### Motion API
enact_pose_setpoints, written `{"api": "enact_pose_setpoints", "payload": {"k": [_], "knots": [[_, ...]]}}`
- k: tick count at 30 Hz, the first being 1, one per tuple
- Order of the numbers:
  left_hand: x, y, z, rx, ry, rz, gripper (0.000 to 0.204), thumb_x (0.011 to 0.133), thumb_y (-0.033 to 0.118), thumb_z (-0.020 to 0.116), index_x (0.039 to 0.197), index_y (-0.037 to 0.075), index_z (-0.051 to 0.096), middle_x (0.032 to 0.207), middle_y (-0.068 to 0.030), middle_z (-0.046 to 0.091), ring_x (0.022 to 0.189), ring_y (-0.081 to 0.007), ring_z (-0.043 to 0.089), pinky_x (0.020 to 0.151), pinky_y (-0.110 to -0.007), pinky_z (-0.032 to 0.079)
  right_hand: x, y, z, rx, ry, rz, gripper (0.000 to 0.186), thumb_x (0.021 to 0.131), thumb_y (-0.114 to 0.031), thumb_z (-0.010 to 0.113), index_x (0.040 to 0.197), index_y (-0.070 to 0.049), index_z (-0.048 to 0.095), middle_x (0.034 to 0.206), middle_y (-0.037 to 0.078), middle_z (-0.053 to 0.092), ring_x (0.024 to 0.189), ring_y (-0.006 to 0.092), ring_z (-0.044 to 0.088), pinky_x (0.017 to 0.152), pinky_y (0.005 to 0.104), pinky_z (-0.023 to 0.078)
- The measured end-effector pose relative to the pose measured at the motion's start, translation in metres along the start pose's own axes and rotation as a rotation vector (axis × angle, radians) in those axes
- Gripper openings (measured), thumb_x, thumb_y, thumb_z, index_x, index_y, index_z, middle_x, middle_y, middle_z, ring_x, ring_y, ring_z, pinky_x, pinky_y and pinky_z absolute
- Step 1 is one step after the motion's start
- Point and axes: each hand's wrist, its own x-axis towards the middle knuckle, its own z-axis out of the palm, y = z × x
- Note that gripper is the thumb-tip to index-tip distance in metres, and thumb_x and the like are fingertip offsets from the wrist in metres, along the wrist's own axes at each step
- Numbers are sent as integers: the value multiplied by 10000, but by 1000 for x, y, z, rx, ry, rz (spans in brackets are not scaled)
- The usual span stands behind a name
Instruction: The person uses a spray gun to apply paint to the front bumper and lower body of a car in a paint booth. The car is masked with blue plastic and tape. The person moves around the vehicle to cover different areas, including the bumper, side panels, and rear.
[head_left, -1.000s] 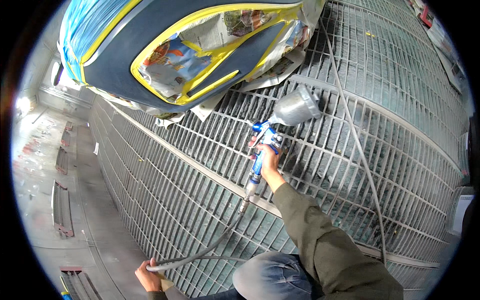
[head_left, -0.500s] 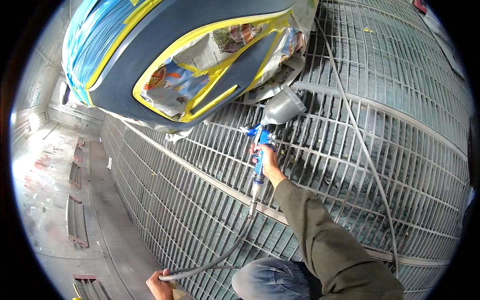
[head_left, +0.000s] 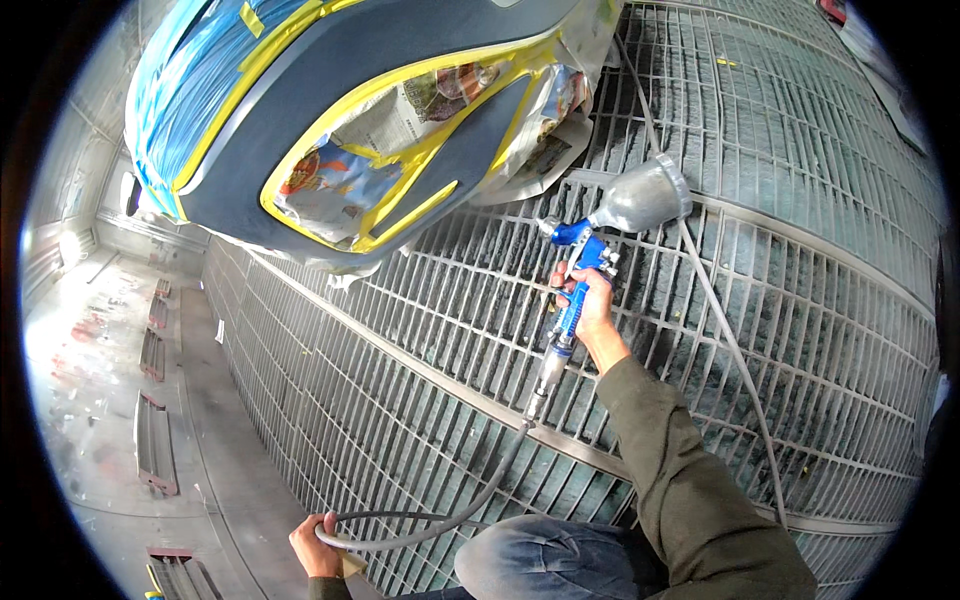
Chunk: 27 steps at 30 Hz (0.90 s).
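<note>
My right hand [head_left: 594, 303] is wrapped round the handle of a blue spray gun [head_left: 578, 312], whose translucent grey cup [head_left: 643, 197] tilts away to the upper right. The gun's nozzle points left at a dark grey car bumper [head_left: 225, 178], with a gap between them. Yellow masking tape [head_left: 300, 150] and newspaper [head_left: 415, 112] cover the bumper's openings, and blue plastic film [head_left: 190, 90] lies over the adjoining part. From the gun's lower end a grey air hose [head_left: 480, 497] curves down to my left hand [head_left: 314, 545], which is closed on it. A small tan piece [head_left: 352, 564] shows beside that hand.
Underfoot is a metal floor grating [head_left: 400, 400]. Another thin hose or cable [head_left: 728, 335] crosses it on the right. Along the left runs a paint-spotted wall [head_left: 90, 370] with several red-ended light fixtures [head_left: 155, 445]. My knee [head_left: 540, 555] shows at the bottom.
My right hand has moved the spray gun to the right and slightly up, farther from the bumper. The hose has shifted with it. My left hand has risen a little, still gripping the hose.
</note>
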Motion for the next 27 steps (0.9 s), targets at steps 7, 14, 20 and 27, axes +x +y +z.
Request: {"api": "enact_pose_setpoints", "payload": {"k": [7,14,20,27], "knots": [[7,27,5,-6,-31,-13,227,828,186,733,737,-17,689,579,-183,584,521,-314,588,527,-391,437,-26,-41,17,-160,-54,-133,385,785,-115,504,1125,15,627,1005,86,677,902,187,667,593,306,560],[19,52,8,12,-1,67,214,809,162,750,719,-20,682,569,-176,591,526,-347,594,535,-400,456,-41,-39,28,-318,-22,-103,358,784,-76,525,1108,22,639,995,130,702,855,205,676,559,338,573],[18,36,4,-74,84,51,298,881,201,697,719,-48,667,552,-183,566,484,-293,575,516,-396,435,2,-57,21,-101,0,68,208,786,-130,532,923,4,615,771,98,625,666,151,586,483,262,442],[19,42,2,-59,49,127,282,863,210,702,728,-37,676,566,-189,566,506,-331,577,522,-405,435,35,-122,32,72,-83,77,201,791,-132,512,911,12,581,778,101,614,670,148,594,469,228,431]]}}
